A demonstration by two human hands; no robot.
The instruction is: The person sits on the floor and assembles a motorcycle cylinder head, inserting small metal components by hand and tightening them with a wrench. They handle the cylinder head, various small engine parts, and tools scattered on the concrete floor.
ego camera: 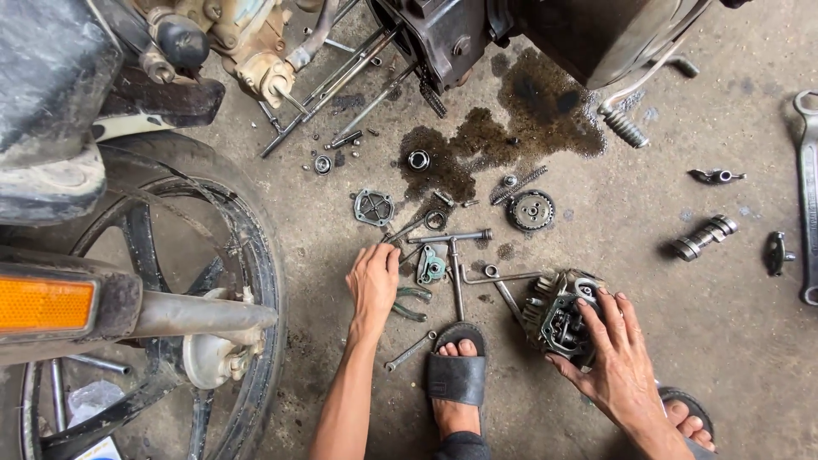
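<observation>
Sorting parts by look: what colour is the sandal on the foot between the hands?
Black sandal, clearest in the head view.
</observation>
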